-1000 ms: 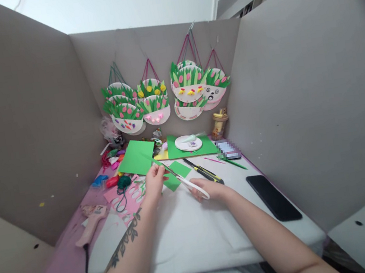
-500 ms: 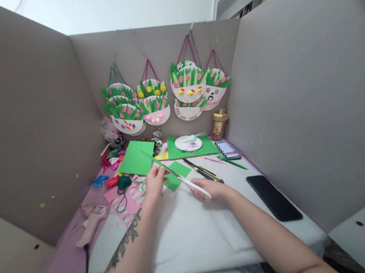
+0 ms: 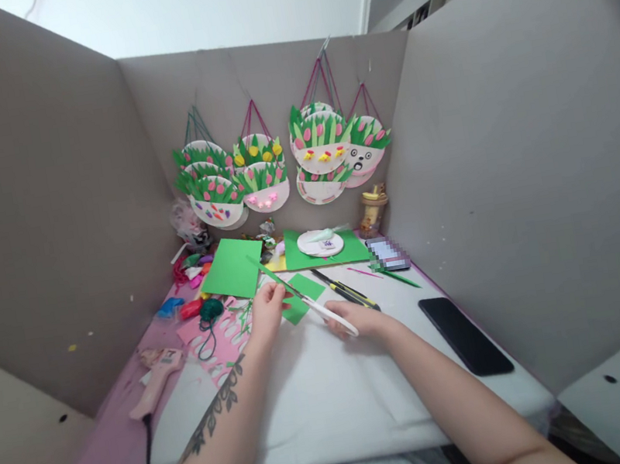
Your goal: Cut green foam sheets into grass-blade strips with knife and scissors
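Note:
My left hand pinches a narrow green paper strip that sticks up past the fingertips. White-handled scissors are in my right hand, fingers wrapped round the handles. Their blades point up and left to the strip, close by my left fingertips; whether they are touching the paper is hard to make out. Beneath the blades lie green paper pieces on the white table cover. Just right of these rests a black and yellow cutter-like tool.
A pink glue gun with a cord lies at left, near dark green yarn and pink paper scraps. Green sheets and a white paper plate are behind. A black phone lies right. Decorated plates hang on the back panel.
My left hand has shifted slightly right, with the green strip moving along toward the scissors. My right hand and the scissors stay nearly in place.

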Tool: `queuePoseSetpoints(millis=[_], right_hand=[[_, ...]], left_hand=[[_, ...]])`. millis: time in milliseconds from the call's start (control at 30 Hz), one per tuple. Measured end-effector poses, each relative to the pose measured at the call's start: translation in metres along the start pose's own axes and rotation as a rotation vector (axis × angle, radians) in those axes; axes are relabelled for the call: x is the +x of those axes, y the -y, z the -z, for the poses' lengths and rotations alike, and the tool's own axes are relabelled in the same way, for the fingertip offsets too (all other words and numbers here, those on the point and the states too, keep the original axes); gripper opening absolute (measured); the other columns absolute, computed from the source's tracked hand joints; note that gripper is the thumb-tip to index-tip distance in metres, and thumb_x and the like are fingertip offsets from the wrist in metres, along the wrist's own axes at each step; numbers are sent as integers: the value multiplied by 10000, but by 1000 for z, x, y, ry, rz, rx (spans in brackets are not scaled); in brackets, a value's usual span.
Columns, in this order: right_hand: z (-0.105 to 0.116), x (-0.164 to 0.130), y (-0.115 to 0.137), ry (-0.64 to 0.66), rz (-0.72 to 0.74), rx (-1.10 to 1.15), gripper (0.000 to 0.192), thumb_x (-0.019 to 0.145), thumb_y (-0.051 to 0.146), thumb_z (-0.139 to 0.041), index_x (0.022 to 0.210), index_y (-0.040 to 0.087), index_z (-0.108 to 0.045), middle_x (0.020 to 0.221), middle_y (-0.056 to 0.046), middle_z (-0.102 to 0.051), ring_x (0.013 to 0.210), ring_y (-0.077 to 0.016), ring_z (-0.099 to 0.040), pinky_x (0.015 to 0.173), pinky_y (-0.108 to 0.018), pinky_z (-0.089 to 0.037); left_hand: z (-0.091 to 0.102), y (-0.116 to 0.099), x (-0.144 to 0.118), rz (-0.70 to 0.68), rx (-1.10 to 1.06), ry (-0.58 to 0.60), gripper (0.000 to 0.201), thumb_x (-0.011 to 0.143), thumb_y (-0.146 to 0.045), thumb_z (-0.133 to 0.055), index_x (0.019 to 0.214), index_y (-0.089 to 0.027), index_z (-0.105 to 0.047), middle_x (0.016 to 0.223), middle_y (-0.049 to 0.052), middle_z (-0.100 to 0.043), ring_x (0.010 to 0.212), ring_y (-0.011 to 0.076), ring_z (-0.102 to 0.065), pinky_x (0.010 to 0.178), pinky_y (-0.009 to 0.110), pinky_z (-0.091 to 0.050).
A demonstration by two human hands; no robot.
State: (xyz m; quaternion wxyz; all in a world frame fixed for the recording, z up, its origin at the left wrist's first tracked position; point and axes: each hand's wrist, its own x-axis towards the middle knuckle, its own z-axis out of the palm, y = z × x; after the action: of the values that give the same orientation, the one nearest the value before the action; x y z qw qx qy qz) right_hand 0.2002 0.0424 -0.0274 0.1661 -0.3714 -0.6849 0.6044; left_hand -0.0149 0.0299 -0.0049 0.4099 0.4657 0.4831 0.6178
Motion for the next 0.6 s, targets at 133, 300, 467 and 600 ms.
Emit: queuePoseSetpoints(millis=[133,300,467,600], right_hand=[[1,-1,0,0,0,-10,197,670,234,-600,819,201,-475,583,65,-497,459,-77,-458,433,-189,-356],[1,-2,3,-20,-6,2,182,663,219,-592,807,199,-482,583,63,-506,456,-76,-465,446,-191,-372],[2,-5,8,-12,-46,-38,185,644,199,-586,796,200,-481,583,58,-519,467,-82,-484,431,-183,-353],[0,-6,12,-1,-29,-40,193,630,189,-597,782,197,-477,602,54,-521,486,-87,-494,444,-193,-367]], left_hand=[[0,0,0,-3,1,9,311,716,-475,-619,692,-172,-552,678,4,-566,709,164,-617,525,217,-478],[1,-1,0,21,-14,2,343,698,-505,-625,711,-171,-553,692,5,-567,721,170,-628,526,214,-475],[5,-2,3,19,-26,-56,377,669,-531,-652,737,-169,-568,714,12,-572,742,172,-619,542,216,-474],[5,3,4,17,-38,-73,348,671,-507,-656,725,-174,-568,704,1,-561,736,160,-607,550,214,-471]])
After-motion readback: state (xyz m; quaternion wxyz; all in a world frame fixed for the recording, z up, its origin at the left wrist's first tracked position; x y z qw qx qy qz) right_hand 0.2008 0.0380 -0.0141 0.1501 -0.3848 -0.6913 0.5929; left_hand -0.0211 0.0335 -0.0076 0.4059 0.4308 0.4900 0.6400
